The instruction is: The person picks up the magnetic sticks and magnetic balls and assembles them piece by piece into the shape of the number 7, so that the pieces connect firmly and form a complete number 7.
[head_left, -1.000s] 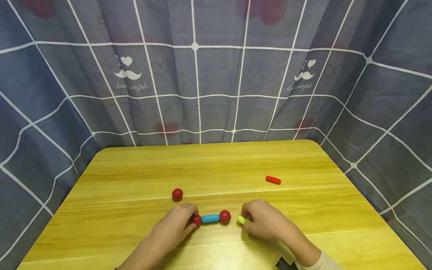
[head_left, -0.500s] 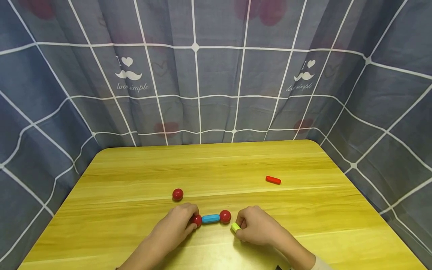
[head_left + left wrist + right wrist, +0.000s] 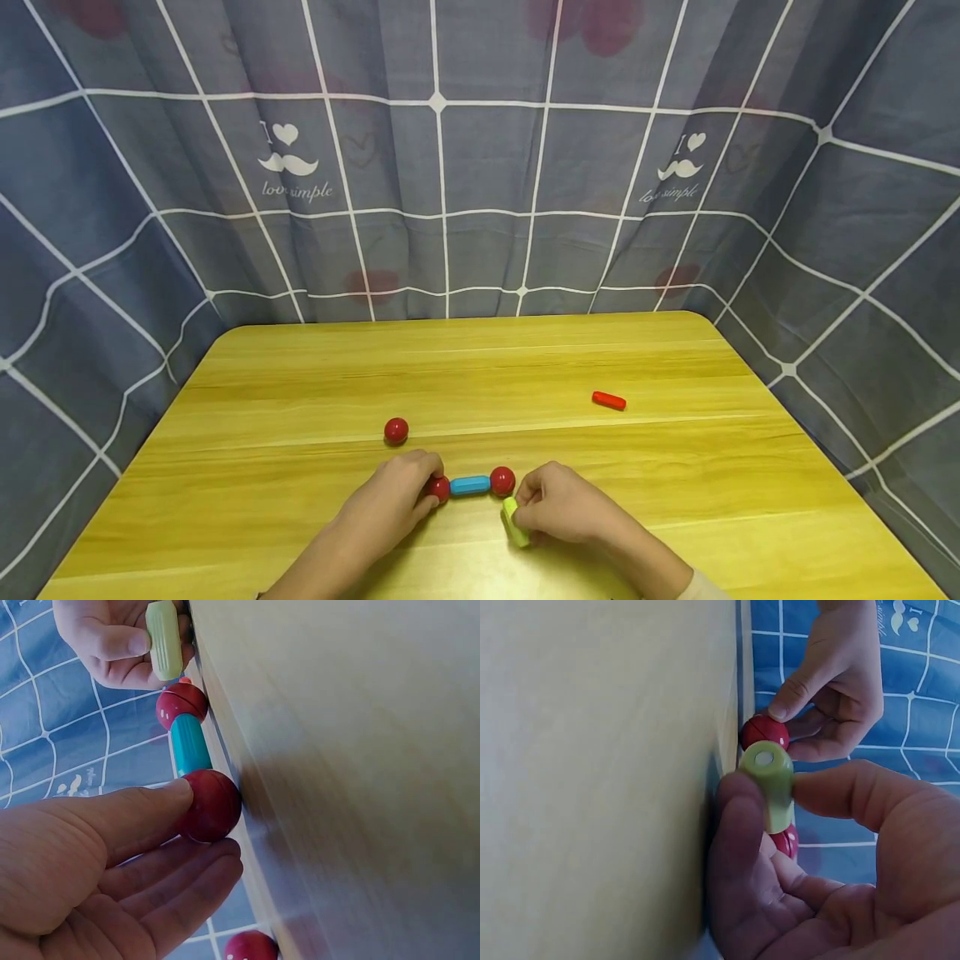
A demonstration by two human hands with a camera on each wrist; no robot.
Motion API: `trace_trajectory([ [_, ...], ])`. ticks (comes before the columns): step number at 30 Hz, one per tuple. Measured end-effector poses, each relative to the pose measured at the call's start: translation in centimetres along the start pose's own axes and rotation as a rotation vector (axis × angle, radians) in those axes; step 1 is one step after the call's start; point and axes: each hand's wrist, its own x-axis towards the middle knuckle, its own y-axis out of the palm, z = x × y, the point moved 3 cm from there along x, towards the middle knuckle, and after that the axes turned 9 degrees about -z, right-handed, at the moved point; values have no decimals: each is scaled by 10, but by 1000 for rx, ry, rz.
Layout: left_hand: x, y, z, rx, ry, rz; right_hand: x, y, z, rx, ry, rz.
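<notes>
Green rod (image 3: pixel 513 521) pinched in R hand (image 3: pixel 562 508); L hand (image 3: pixel 393 496) grips red ball (image 3: pixel 438 488), near table (image 3: pixel 675 467) front edge.

Glossy plastic red balls (image 3: pixel 396 431) and smooth matt-looking sticks (image 3: pixel 470 485) lie on a smooth, varnished wood-grain table (image 3: pixel 480 375); the curtain (image 3: pixel 480 167) is matt cloth.

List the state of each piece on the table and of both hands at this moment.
Left hand: grips the left red plastic ball.
Blue plastic rod: lying flat, joined to a red ball at each end.
Right red ball: on the blue rod's right end.
Right hand: pinches the yellow-green plastic rod, beside the right ball.
Loose red ball: untouched.
Red plastic rod: lying apart, untouched.
</notes>
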Motion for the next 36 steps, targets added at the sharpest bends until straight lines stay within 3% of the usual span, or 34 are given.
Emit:
trace_trajectory([
  [6, 0, 0, 0, 1, 0, 2, 4, 5, -5, 228, 68, 48],
  [19, 1, 3, -1, 4, 13, 7, 6, 10, -7, 422, 124, 83],
  [36, 1, 2, -2, 5, 9, 8, 7, 7, -11, 390, 114, 98],
])
